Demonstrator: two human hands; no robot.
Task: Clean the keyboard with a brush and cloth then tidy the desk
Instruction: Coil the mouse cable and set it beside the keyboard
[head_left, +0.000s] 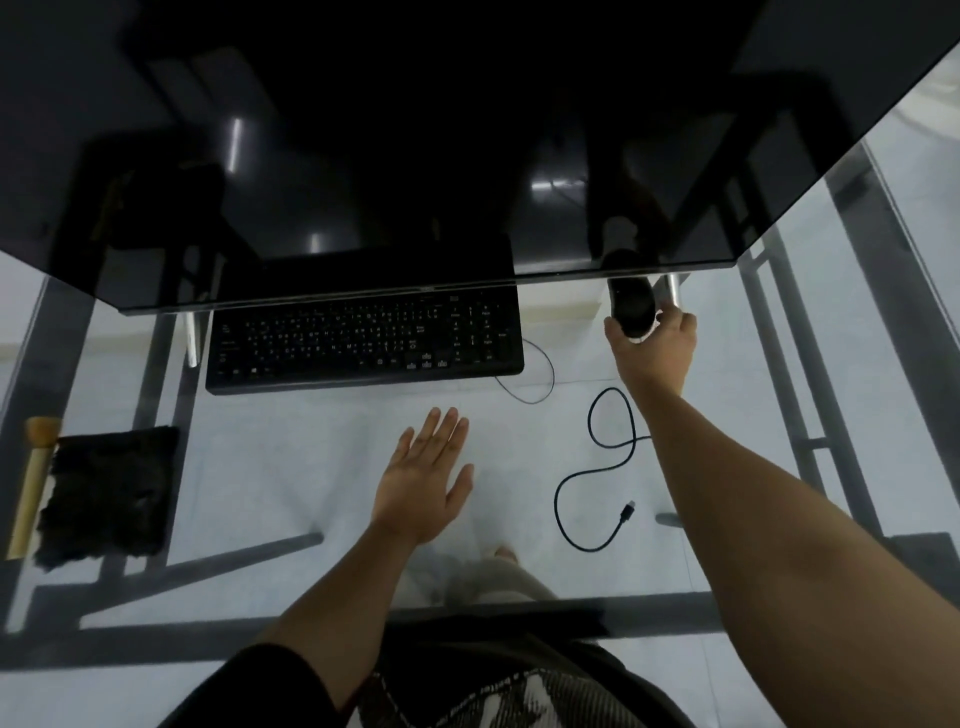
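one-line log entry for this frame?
right hand: gripping black mouse | left hand: flat, empty | black keyboard: under monitor edge

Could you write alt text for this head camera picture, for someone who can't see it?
Seen from above a glass desk, a person's right hand grips a black mouse beside a black keyboard, while the left hand rests flat and open. A dark cloth and brush lie at the left, a loose cable at the right.

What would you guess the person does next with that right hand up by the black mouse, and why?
Probably settle the mouse into place beside the keyboard and let go. The right hand is curled around it at the monitor's edge, the left hand lies flat and idle, and the cloth and brush sit set aside, suggesting tidying is under way.
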